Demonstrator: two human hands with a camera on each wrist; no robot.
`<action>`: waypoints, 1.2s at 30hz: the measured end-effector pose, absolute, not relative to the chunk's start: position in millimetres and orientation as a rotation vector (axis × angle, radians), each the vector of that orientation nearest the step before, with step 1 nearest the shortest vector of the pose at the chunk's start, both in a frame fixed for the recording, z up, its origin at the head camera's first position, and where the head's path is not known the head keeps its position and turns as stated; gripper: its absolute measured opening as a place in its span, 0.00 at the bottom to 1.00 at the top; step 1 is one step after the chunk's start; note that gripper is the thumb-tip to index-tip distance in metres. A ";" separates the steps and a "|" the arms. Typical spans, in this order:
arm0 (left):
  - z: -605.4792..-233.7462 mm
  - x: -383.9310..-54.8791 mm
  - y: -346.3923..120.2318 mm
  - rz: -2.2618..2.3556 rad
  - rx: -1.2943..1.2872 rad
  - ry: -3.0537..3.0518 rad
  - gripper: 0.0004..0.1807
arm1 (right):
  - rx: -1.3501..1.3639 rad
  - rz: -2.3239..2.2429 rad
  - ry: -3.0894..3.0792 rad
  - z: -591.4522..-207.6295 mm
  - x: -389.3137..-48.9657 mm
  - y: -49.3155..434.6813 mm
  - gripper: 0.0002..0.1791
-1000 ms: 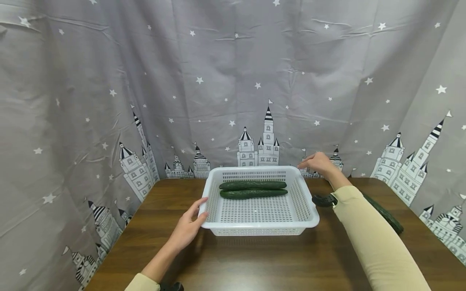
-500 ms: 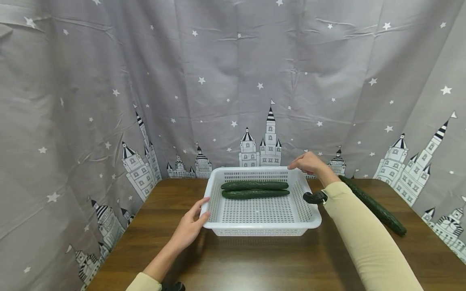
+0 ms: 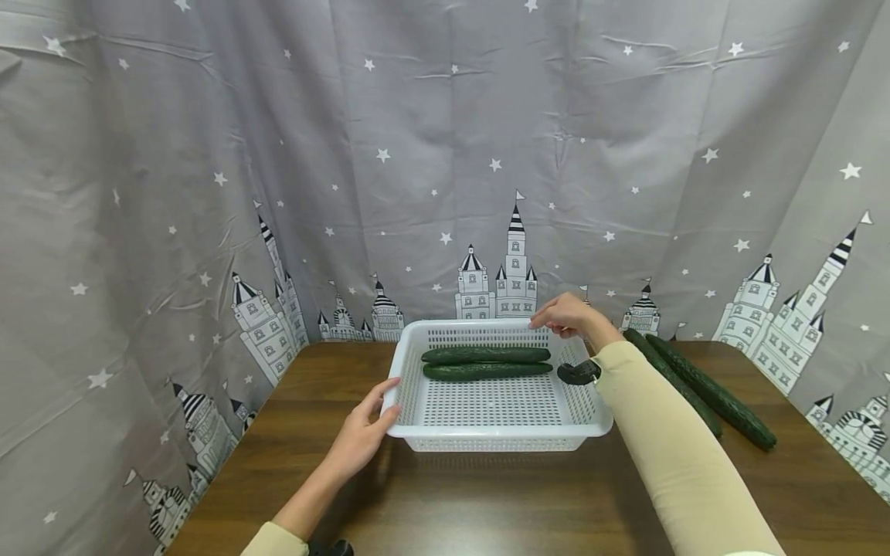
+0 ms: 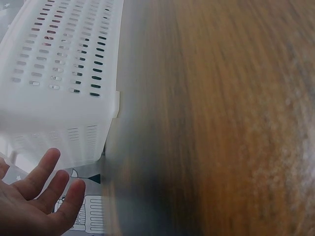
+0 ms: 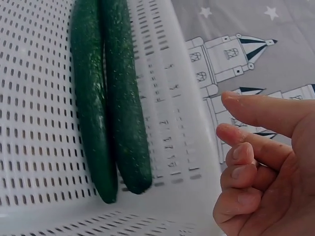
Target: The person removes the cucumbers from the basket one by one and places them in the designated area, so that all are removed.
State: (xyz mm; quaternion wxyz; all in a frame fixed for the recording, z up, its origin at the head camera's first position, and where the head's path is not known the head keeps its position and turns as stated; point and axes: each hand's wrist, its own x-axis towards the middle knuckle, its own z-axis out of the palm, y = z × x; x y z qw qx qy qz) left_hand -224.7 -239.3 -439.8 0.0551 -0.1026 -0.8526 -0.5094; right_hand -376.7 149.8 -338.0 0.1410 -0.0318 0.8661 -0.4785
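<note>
A white perforated plastic basket (image 3: pixel 487 442) sits on the table with two long green cucumbers (image 3: pixel 485 372) lying side by side in its back half. At the basket's left rim is my left hand (image 3: pixel 361 428), thumb and index finger holding it near the front corner. In the left wrist view the other fingers (image 4: pixel 71 204) extend beside the outer wall. My right hand (image 3: pixel 570 313) is at the back rim, right of its middle. The right wrist view shows thumb and index finger apart, other fingers loosely curled, nothing held, the tips close to the rim.
Two more cucumbers (image 3: pixel 716 394) lie on the wooden table (image 3: pixel 501 502) at the right, partly behind my right sleeve (image 3: pixel 674 455). A grey curtain (image 3: pixel 417 154) with stars and castles hangs behind the table and along its sides.
My right hand has moved left along the back rim from beyond the back right corner. The sleeve's shift uncovers the right-hand cucumbers. The left hand stays at the left rim.
</note>
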 end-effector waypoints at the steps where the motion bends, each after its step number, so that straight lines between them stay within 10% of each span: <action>1: -440.0 -224.9 -239.5 -1.544 -0.312 -2.588 0.27 | -0.092 -1.376 2.495 -339.4 -376.9 147.8 0.23; 36: -438.8 -223.4 -238.4 -1.525 -0.284 -2.592 0.26 | -0.145 -1.106 2.662 -389.3 -384.6 119.5 0.07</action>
